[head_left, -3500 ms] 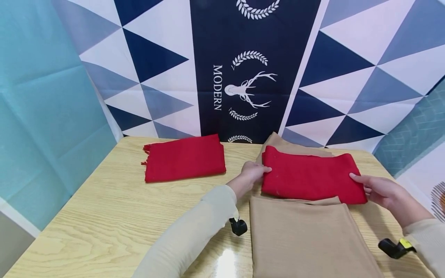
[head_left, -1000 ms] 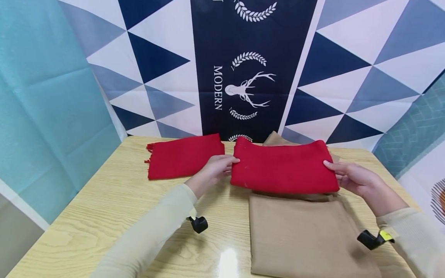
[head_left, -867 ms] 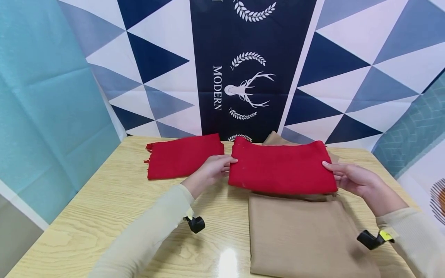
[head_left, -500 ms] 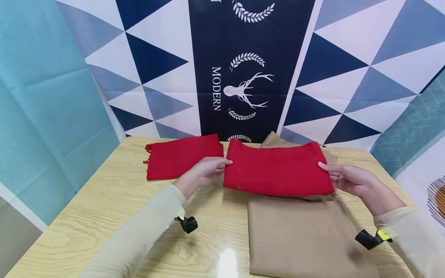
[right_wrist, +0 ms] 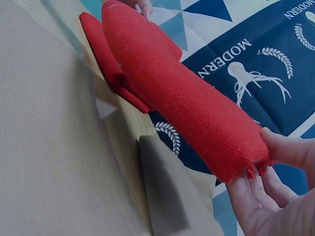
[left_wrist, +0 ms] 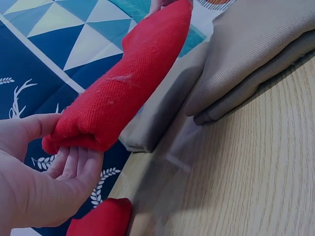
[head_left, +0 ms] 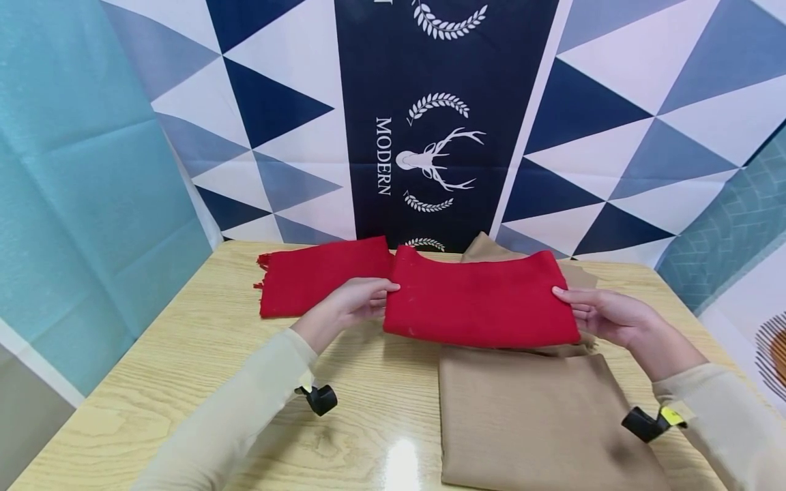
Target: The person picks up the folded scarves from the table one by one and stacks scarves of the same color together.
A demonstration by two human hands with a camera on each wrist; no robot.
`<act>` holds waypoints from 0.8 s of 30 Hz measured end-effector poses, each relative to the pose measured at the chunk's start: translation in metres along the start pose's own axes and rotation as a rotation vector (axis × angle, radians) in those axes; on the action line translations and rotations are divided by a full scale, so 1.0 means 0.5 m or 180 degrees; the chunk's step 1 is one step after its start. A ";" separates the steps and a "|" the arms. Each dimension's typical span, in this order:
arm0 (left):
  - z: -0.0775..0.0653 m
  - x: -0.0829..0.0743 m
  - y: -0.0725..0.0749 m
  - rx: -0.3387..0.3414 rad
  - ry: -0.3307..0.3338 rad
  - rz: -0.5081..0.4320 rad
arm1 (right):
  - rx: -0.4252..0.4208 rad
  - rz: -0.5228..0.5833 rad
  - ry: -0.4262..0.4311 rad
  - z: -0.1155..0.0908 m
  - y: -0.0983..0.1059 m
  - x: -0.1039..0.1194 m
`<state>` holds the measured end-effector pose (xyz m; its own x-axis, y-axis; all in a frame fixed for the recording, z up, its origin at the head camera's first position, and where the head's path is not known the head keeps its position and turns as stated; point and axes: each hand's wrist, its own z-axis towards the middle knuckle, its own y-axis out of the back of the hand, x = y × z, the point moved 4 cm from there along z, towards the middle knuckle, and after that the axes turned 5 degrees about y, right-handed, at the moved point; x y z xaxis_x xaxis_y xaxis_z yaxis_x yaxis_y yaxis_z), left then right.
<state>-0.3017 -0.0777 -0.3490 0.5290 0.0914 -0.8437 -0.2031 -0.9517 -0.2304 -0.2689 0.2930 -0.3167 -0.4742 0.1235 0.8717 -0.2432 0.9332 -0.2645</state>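
A folded red scarf [head_left: 479,300] hangs level above the table, held at both ends. My left hand [head_left: 356,301] pinches its left end, thumb on top and fingers underneath, as the left wrist view also shows. At the opposite end my right hand [head_left: 608,317] grips the scarf the same way; short fringe shows by those fingers in the right wrist view. A second folded red scarf [head_left: 319,276], fringed at its left side, lies flat on the table behind my left hand. The held scarf partly covers a folded beige cloth [head_left: 488,249] at the back.
A larger folded beige cloth [head_left: 546,423] lies at the front right of the wooden table [head_left: 202,368]. A patterned hanging [head_left: 430,102] stands right behind the back edge, with a light blue sheet [head_left: 80,191] on the left.
Both hands have lifted the red scarf off the beige cloth at the back right and carried it left, toward the other red scarf. The beige cloths and second scarf stay put.
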 end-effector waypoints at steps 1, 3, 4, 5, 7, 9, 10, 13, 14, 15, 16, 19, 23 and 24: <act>-0.003 0.000 0.001 0.0003 0.0003 -0.0016 | -0.0023 -0.0006 -0.0010 0.001 -0.002 -0.001; -0.006 0.000 0.004 0.0008 0.0002 -0.0052 | 0.0007 -0.0018 0.0003 0.003 -0.005 -0.002; -0.008 0.000 0.006 0.0007 -0.0001 -0.0056 | 0.0011 -0.0016 0.0007 0.004 -0.007 -0.002; -0.008 0.000 0.007 0.0008 -0.0003 -0.0065 | 0.0019 -0.0025 0.0015 0.005 -0.009 -0.002; -0.011 -0.001 0.011 0.0014 -0.0008 -0.0048 | 0.0015 -0.0061 0.0024 0.006 -0.012 -0.003; -0.013 -0.001 0.014 0.0022 -0.0020 -0.0028 | 0.0025 -0.0088 0.0042 0.007 -0.015 -0.003; -0.014 -0.001 0.015 0.0024 -0.0026 -0.0011 | 0.0018 -0.0102 0.0045 0.007 -0.016 -0.002; -0.017 -0.002 0.018 0.0041 -0.0042 0.0003 | 0.0010 -0.0121 0.0041 0.008 -0.019 -0.002; -0.018 -0.002 0.019 0.0048 -0.0047 -0.0008 | 0.0012 -0.0118 0.0036 0.008 -0.020 -0.002; -0.019 -0.002 0.020 0.0050 -0.0052 -0.0016 | 0.0015 -0.0123 0.0032 0.008 -0.021 -0.003; -0.020 -0.002 0.021 0.0053 -0.0056 -0.0023 | 0.0018 -0.0122 0.0024 0.009 -0.022 -0.003; -0.022 -0.002 0.024 0.0038 -0.0061 -0.0062 | 0.0043 -0.0112 0.0016 0.010 -0.027 -0.003; -0.026 -0.002 0.030 0.0017 -0.0078 -0.0057 | 0.0071 -0.0097 0.0025 0.010 -0.033 -0.003; -0.027 -0.002 0.032 0.0012 -0.0076 -0.0057 | 0.0079 -0.0107 0.0028 0.010 -0.034 -0.003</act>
<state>-0.2944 -0.0968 -0.3453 0.5127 0.1153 -0.8508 -0.1969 -0.9487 -0.2473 -0.2682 0.2753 -0.3155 -0.4580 0.0954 0.8838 -0.2798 0.9282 -0.2452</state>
